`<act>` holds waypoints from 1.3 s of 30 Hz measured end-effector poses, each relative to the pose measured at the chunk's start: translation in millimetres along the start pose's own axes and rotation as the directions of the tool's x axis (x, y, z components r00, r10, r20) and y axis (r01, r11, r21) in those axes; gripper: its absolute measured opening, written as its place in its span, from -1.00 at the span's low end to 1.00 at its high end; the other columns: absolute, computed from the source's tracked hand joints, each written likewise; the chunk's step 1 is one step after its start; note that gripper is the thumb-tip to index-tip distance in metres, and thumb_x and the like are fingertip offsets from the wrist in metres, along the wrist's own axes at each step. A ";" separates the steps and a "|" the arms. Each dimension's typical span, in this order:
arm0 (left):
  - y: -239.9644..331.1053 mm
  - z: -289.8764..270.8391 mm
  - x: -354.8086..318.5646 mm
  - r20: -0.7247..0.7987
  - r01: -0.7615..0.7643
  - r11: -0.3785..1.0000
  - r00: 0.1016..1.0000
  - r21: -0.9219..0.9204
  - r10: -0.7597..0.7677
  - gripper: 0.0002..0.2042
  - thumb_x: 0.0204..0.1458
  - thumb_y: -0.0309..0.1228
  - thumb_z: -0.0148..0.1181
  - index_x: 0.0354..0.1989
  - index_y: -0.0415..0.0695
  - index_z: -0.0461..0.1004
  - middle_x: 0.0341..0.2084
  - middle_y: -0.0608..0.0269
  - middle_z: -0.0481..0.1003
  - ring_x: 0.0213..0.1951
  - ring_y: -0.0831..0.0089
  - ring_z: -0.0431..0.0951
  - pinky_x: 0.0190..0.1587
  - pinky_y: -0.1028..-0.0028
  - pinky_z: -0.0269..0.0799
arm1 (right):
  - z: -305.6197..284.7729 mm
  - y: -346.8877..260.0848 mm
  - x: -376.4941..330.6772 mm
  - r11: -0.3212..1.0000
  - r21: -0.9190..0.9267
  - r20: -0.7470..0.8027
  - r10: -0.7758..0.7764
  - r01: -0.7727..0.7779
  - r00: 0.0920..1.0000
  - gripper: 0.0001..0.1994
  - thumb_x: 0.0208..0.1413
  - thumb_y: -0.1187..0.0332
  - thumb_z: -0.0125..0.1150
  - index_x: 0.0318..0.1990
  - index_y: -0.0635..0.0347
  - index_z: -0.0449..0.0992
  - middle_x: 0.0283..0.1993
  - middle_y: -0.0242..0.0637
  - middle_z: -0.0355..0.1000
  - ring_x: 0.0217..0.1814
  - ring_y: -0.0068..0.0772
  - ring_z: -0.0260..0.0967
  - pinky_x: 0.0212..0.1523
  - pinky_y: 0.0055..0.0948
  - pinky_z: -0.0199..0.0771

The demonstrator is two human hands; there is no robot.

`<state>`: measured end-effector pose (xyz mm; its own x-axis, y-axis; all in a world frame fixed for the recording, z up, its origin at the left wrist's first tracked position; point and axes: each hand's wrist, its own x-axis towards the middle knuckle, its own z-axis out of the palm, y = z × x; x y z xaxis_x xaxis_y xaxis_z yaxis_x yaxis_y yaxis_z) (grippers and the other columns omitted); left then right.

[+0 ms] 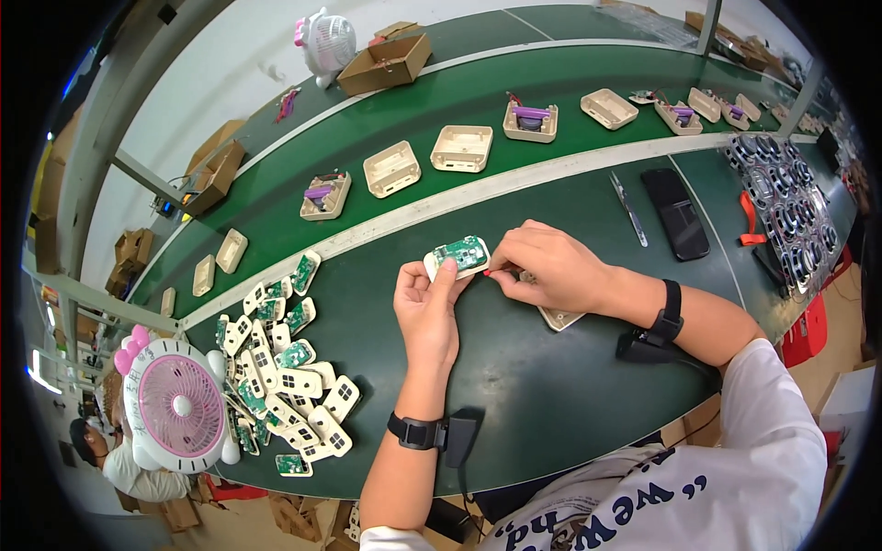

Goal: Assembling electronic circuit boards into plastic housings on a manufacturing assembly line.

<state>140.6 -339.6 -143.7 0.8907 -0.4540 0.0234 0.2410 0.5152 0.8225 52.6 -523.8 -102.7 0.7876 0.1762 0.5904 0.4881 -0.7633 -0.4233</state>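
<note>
My left hand [430,301] is closed round a cream plastic panel carrying a green circuit board [461,252], the board side facing up and the thumb on its lower edge. Close by its right end, my right hand [549,266] pinches a small red connector [490,273]; the fingers cover most of it, and I cannot tell whether it touches the board. Under the right hand lies a beige plastic case [559,319], largely hidden by the hand and wrist.
A heap of cream panels [299,381] with green boards lies left, beside a pink-and-white fan [181,404]. Tweezers [628,209] and a black phone [675,213] lie to the right, near a tray of round speakers [781,207]. Open beige cases [462,149] line the conveyor belt beyond.
</note>
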 end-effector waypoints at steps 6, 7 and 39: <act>0.5 5.9 -6.9 0.002 -0.005 0.995 1.000 0.099 0.005 -0.64 0.13 -0.65 0.30 0.09 -0.33 0.39 -0.15 0.13 0.56 -0.14 0.47 0.61 -0.03 0.43 0.62 | 1.0 0.6 -2.9 0.998 -0.030 -0.029 0.056 -0.057 0.998 -0.83 0.01 0.46 0.33 -0.30 0.16 0.43 -0.34 -0.27 0.44 -0.31 -0.16 0.43 -0.15 -0.29 0.43; 0.5 5.2 -6.8 0.017 0.008 0.993 1.000 0.114 -0.010 -0.65 0.12 -0.65 0.31 0.08 -0.34 0.43 -0.15 0.14 0.57 -0.14 0.48 0.61 -0.03 0.45 0.61 | 0.9 1.5 -3.9 0.998 -0.024 -0.020 0.066 -0.066 0.998 -0.83 0.01 0.47 0.33 -0.30 0.16 0.43 -0.34 -0.27 0.44 -0.30 -0.16 0.42 -0.15 -0.28 0.43; -31.5 7.2 -2.2 0.108 0.128 0.991 0.986 -0.034 -0.124 -0.75 0.22 -0.53 0.24 0.02 -0.23 0.37 -0.15 0.23 0.54 -0.12 0.52 0.62 -0.05 0.49 0.66 | 9.7 -7.5 -6.6 0.985 -0.170 -0.070 -0.057 0.044 0.996 -0.82 -0.02 0.66 0.28 -0.24 0.29 0.52 -0.31 -0.14 0.41 -0.22 -0.02 0.36 -0.17 -0.17 0.39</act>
<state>128.3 -360.0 -165.6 0.8070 -0.5903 -0.0176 0.3664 0.4771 0.7988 47.4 -513.2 -110.1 0.7302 0.1752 0.6603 0.4516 -0.8491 -0.2741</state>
